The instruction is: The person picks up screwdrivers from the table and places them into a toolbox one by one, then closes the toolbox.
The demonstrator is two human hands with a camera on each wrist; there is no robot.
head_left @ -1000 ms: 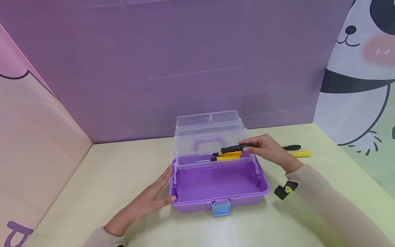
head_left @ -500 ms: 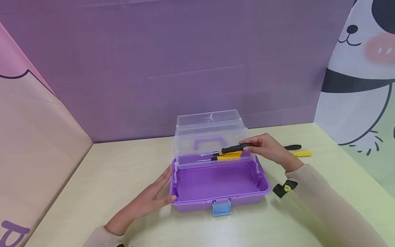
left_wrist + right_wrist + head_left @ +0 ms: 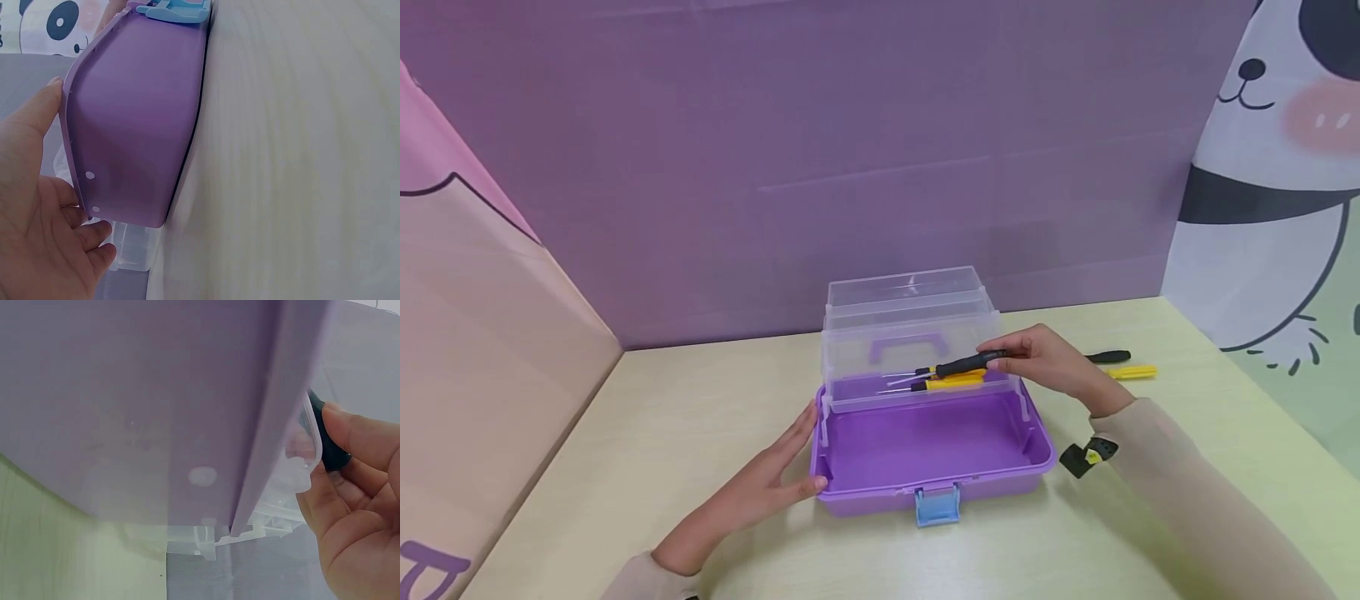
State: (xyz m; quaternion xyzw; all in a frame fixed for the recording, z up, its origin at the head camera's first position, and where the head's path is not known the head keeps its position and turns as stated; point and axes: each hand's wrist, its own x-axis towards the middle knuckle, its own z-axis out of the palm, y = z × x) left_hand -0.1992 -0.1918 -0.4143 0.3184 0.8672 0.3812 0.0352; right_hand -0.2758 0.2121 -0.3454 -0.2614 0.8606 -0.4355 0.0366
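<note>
In the head view an opened purple toolbox (image 3: 934,498) sits on the table, its clear tray (image 3: 842,405) raised behind the bare base. My right hand (image 3: 1051,367) pinches a screwdriver (image 3: 964,365) by its black handle, shaft pointing left, low over the tray. Yellow-handled screwdrivers (image 3: 955,383) lie in the tray beneath it, partly covered by the black handle. Around the toolbox's left side my left hand (image 3: 767,479) is spread, thumb at the rim near the front corner and fingers further back. In the right wrist view the dark handle (image 3: 332,440) shows between thumb and fingers.
Behind my right wrist a black handle (image 3: 1108,357) and a yellow one (image 3: 1132,372) lie on the table (image 3: 730,400). A blue latch (image 3: 937,506) hangs at the toolbox's front. A purple backdrop (image 3: 775,183) rises behind the table.
The black-handled screwdriver has come down slightly toward the tray, shifting a little left with my right hand. My left hand stays at the toolbox's side.
</note>
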